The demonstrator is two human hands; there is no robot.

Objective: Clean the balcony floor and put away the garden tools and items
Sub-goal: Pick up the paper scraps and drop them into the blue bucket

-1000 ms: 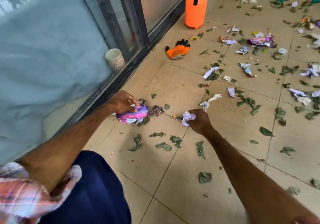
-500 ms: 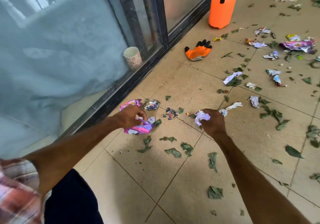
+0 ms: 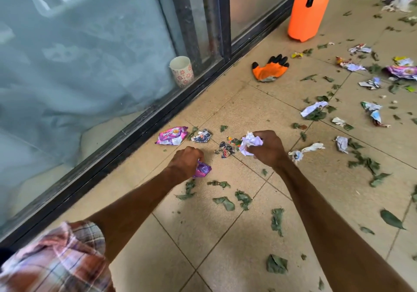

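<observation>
My left hand (image 3: 186,163) grips a crumpled purple wrapper (image 3: 203,169) just above the tan floor tiles (image 3: 203,235). My right hand (image 3: 269,148) holds a ball of crumpled white paper (image 3: 249,143). Between and beyond the hands lie a flat purple snack wrapper (image 3: 172,135) and two dark torn wrappers (image 3: 202,136) (image 3: 225,149). Green leaf bits (image 3: 224,202) and paper scraps (image 3: 312,108) litter the tiles. An orange garden glove (image 3: 269,69) lies near the door track. An orange spray bottle (image 3: 308,13) stands at the back.
A dark sliding-door frame (image 3: 135,142) with glass runs along the left. A patterned cup (image 3: 181,71) stands behind the glass. More wrappers (image 3: 402,70) and paper lie at the far right. My plaid sleeve (image 3: 56,258) fills the lower left corner.
My left hand has drawn back from the door track with the purple wrapper bunched in it, uncovering another purple wrapper. My right hand keeps its paper ball. The view has shifted closer.
</observation>
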